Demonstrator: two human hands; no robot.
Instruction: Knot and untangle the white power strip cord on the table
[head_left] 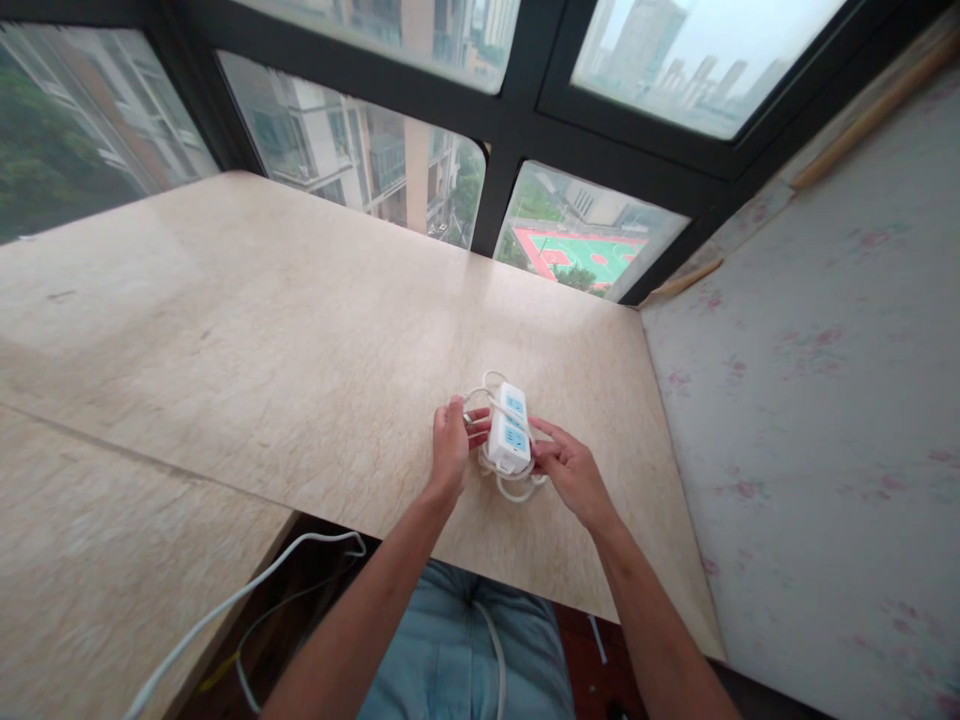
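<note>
A white power strip (509, 430) with blue sockets lies on the beige marble-look table (285, 330), its white cord (517, 485) coiled around and under it. My left hand (449, 447) is closed in a pinch on the cord's plug end, at the strip's left side. My right hand (568, 465) rests against the strip's right side, fingers curled onto the cord loops there.
Large windows with a black frame (517, 130) run along the table's far edge. A wall with faded floral paper (825, 400) stands to the right. A second white cable (247, 590) hangs across the gap beside the lower table section at left.
</note>
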